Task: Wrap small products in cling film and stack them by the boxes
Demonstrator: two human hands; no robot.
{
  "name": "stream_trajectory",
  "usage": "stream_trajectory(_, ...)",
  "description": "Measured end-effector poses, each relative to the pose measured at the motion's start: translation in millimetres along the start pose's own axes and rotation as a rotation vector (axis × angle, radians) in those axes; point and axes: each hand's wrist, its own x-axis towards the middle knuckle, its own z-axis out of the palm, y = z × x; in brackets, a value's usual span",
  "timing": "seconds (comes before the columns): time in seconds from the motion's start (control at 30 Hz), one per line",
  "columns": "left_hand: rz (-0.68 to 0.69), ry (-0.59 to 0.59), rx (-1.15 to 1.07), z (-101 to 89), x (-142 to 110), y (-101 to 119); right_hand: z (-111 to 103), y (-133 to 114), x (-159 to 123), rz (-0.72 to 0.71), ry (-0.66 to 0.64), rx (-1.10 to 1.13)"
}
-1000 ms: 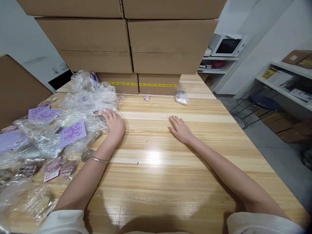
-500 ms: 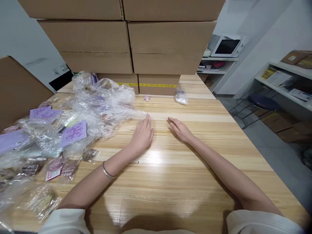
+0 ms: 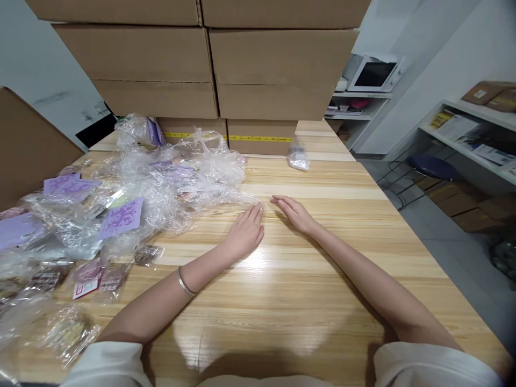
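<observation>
At the table's middle, my left hand (image 3: 245, 232) has its fingertips closed on the tapered corner of a clear plastic bag (image 3: 220, 172). The crumpled bag stretches back to the left, over a heap of packets. Purple patterned packets (image 3: 121, 219) lie among the clear film. A short gap to the right, my right hand (image 3: 296, 213) rests near the tabletop, its fingers stretched out and holding nothing. Small wrapped packets, one dark (image 3: 148, 255) and one pink (image 3: 89, 270), lie left of my left forearm.
Cardboard boxes (image 3: 278, 72) are stacked along the back of the wooden table (image 3: 322, 301). A small clear packet (image 3: 298, 158) sits by their right end. Another carton (image 3: 32, 150) stands at left. Beyond the table's right edge are shelves, a microwave (image 3: 374, 74) and a stool (image 3: 433, 166).
My left hand has moved right and slightly nearer me, drawing the plastic bag's corner along. The bag now covers the small pink item by the boxes. My right hand has shifted slightly left.
</observation>
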Motion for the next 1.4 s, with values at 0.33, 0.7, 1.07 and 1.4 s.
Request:
stream_trajectory(0.33,-0.013,-0.028,0.058,0.4,0,0,-1,1,1,-0.065,-0.011,-0.114)
stream_trajectory(0.7,-0.025,-0.021,0.079,4.3,0,1,38,-45,55,-0.189,-0.064,0.081)
stream_trajectory(1.07,-0.191,-0.003,0.12,-2.5,5,-21,42,-49,85,-0.1,0.111,0.265)
stream_trajectory(1.4,-0.545,0.05,0.226,-24.1,15,-99,-57,-30,33,0.154,0.492,0.691)
